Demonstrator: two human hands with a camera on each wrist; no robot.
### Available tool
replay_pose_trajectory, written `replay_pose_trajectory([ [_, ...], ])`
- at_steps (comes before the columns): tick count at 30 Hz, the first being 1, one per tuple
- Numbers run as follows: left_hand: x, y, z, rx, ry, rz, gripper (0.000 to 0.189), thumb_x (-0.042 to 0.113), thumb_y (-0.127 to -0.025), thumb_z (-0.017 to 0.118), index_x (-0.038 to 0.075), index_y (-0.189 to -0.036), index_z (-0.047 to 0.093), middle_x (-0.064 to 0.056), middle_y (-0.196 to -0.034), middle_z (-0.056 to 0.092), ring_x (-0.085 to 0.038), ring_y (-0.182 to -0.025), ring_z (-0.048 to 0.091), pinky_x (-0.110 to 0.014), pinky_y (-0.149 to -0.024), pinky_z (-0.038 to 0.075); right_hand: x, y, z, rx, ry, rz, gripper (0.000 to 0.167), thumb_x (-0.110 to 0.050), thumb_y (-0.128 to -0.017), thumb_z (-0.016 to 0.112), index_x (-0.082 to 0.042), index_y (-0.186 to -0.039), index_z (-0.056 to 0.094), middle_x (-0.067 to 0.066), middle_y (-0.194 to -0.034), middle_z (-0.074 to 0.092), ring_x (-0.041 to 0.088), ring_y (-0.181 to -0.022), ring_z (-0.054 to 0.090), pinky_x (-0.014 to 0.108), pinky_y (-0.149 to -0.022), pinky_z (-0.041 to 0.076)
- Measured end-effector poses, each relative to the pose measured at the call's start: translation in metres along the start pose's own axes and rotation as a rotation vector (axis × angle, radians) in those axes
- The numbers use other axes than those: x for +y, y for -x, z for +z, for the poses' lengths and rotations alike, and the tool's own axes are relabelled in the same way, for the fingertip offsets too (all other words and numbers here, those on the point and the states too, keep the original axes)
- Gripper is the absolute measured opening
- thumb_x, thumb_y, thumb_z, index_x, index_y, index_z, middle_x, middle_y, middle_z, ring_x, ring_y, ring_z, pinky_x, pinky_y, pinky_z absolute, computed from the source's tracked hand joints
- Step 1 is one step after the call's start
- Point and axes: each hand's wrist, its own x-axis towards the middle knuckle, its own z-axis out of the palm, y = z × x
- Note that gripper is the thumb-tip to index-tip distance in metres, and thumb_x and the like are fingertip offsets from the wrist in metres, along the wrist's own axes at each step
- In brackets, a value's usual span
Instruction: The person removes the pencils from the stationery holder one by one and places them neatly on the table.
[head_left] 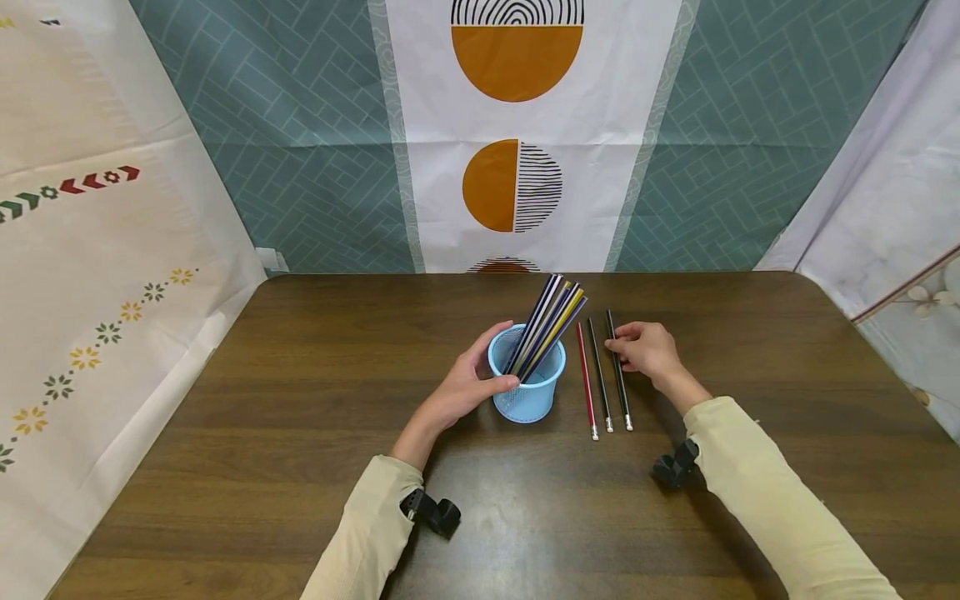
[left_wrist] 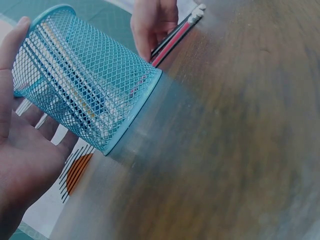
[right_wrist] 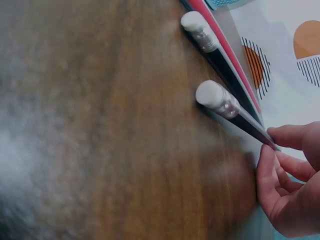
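My left hand [head_left: 463, 387] grips a light blue mesh pencil cup [head_left: 525, 406], thumb on the near side and fingers behind. The cup stands on the table, holding several dark, white and yellow pencils [head_left: 546, 327] that lean right. To its right lie a red pencil [head_left: 587, 387], a black pencil [head_left: 602, 387] and another black pencil [head_left: 622, 396], roughly side by side, with white eraser ends toward me. My right hand [head_left: 651, 352] pinches the rightmost black one between thumb and fingertips; its white eraser [right_wrist: 210, 94] shows close up in the right wrist view.
The brown wooden table [head_left: 300, 417] extends around the cup and pencils. At its back edge hangs a teal cloth [head_left: 315, 167] with a white patterned panel [head_left: 420, 208]. Pale cloths hang at both sides. Each wrist carries a small black camera [head_left: 431, 512].
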Motion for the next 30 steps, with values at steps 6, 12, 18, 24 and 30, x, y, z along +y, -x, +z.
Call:
replay_pose_trajectory([
  [6,-0.001,-0.0001,-0.0007,0.002,-0.01,0.004,0.084,0.026,-0.086,0.076,0.003,-0.15,0.028,-0.018,-0.143,0.04,-0.03,-0.128,0.041,-0.046,-0.104,0.034,0.0023,-0.0009,0.0027,0.024,0.017,-0.001,0.031,-0.007,-0.091,0.064,0.014,-0.113,0.059,0.019,-0.095,0.062,0.011,-0.066,0.054,0.024,-0.057,0.053],
  [12,-0.0007,0.0006,-0.0009,-0.001,-0.012,0.007,0.085,0.027,-0.085,0.076,0.002,-0.15,0.027,-0.018,-0.143,0.04,-0.031,-0.128,0.041,-0.047,-0.104,0.034,0.0022,-0.0011,0.0048,0.038,0.03,0.002,0.032,-0.008,-0.091,0.065,0.014,-0.113,0.059,0.022,-0.099,0.062,0.013,-0.068,0.056,0.024,-0.057,0.053],
  [18,0.002,0.0009,-0.0001,0.003,-0.012,0.004,0.08,0.018,-0.086,0.074,0.003,-0.15,0.028,-0.019,-0.143,0.04,-0.032,-0.128,0.041,-0.049,-0.104,0.034,0.0014,-0.001,0.0051,0.043,0.045,0.01,0.032,-0.009,-0.091,0.066,0.013,-0.114,0.06,0.023,-0.099,0.063,0.014,-0.068,0.057,0.025,-0.057,0.054],
  [24,0.0013,0.0001,0.0001,0.001,-0.003,-0.006,0.079,0.016,-0.087,0.073,0.003,-0.15,0.027,-0.019,-0.144,0.039,-0.032,-0.128,0.041,-0.048,-0.104,0.033,0.0008,0.0002,0.0053,0.046,0.056,0.001,0.032,-0.008,-0.09,0.066,0.013,-0.113,0.06,0.023,-0.098,0.064,0.013,-0.067,0.057,0.025,-0.056,0.054],
  [30,0.0024,0.0002,-0.0001,0.002,0.002,-0.017,0.08,0.01,-0.087,0.073,0.003,-0.151,0.026,-0.019,-0.144,0.039,-0.031,-0.127,0.041,-0.046,-0.103,0.035,-0.0002,0.0005,0.0056,0.045,0.06,-0.003,0.031,-0.008,-0.09,0.066,0.013,-0.113,0.06,0.024,-0.1,0.063,0.014,-0.068,0.058,0.025,-0.057,0.054],
])
